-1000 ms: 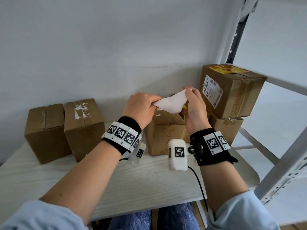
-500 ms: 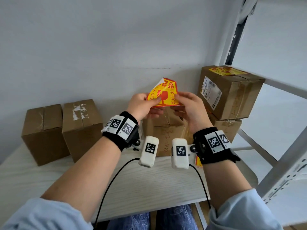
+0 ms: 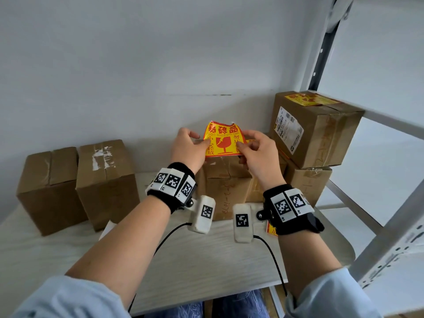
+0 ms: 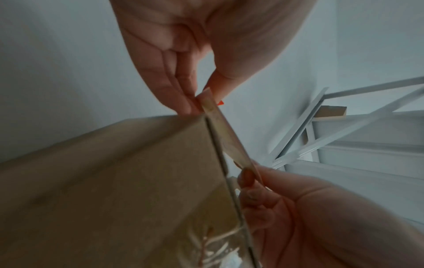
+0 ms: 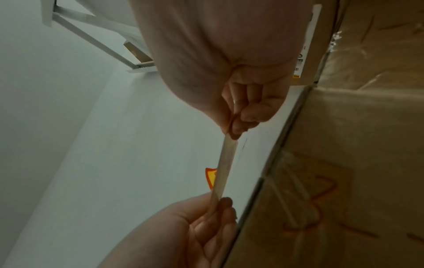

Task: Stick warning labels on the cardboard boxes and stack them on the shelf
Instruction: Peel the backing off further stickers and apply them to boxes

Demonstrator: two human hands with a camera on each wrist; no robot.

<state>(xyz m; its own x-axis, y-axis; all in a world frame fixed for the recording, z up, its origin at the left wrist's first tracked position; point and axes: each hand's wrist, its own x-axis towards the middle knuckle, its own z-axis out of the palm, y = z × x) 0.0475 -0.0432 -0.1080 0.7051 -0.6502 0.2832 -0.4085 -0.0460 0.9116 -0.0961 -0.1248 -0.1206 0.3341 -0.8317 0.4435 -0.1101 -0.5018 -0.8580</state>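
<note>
Yellow-red warning label [image 3: 223, 141], glossy, top edge torn, held taut just above centre box [image 3: 226, 187]. Left hand [image 3: 187, 149] pinches its left edge, right hand [image 3: 258, 154] its right edge. Centre box: creased brown cardboard, taped, red scrawl on front. Left of it, two plain boxes [image 3: 78, 184]. Right of it, two stacked boxes [image 3: 309, 138], top one labelled. Pale wood-grain table [image 3: 206, 260] beneath; white metal shelf frame [image 3: 387, 228] right; bare white wall [image 3: 137, 65] behind.
</note>
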